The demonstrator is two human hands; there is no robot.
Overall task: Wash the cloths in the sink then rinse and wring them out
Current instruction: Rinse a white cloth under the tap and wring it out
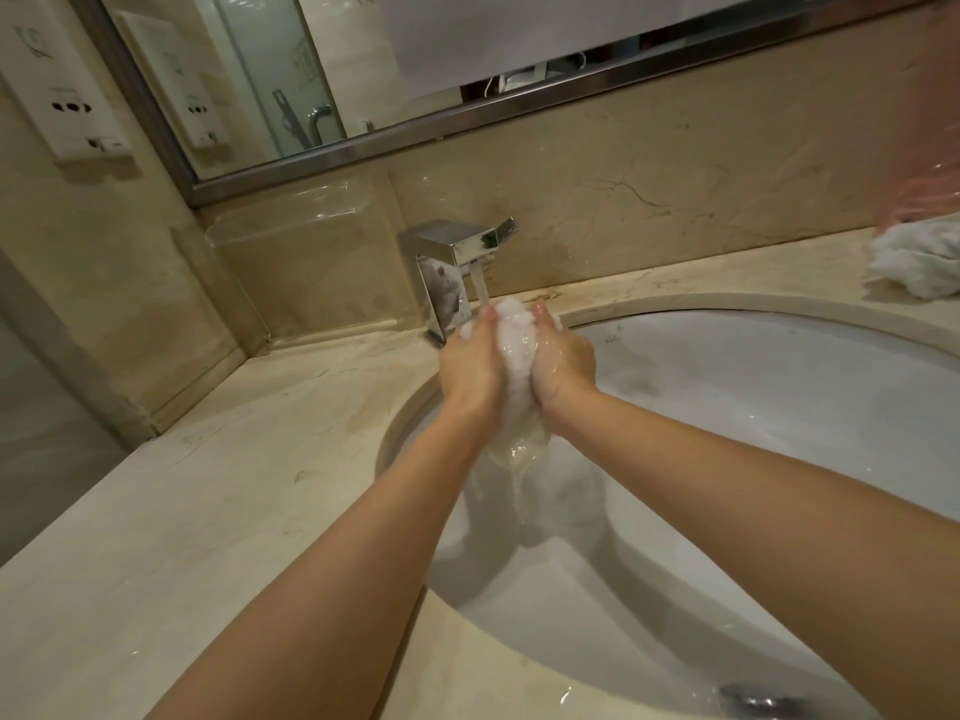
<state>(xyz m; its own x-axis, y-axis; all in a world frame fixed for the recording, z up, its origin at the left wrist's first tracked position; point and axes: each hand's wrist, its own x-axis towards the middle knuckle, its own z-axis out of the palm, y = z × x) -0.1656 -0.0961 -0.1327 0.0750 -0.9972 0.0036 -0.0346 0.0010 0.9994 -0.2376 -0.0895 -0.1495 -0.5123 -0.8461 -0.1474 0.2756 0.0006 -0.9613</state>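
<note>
A wet white cloth [517,350] is bunched between my two hands above the white sink [779,387]. My left hand [470,361] grips its left side and my right hand [563,358] grips its right side. Water runs from the chrome tap [447,262] onto the top of the cloth. A stream of water falls from the cloth's lower end into the basin. A second white cloth [917,259] lies crumpled on the counter at the far right.
The beige marble counter [208,491] surrounds the sink. The drain [763,699] sits at the bottom edge of the view. A mirror [291,80] hangs above the backsplash. A white socket panel [62,90] is on the left wall.
</note>
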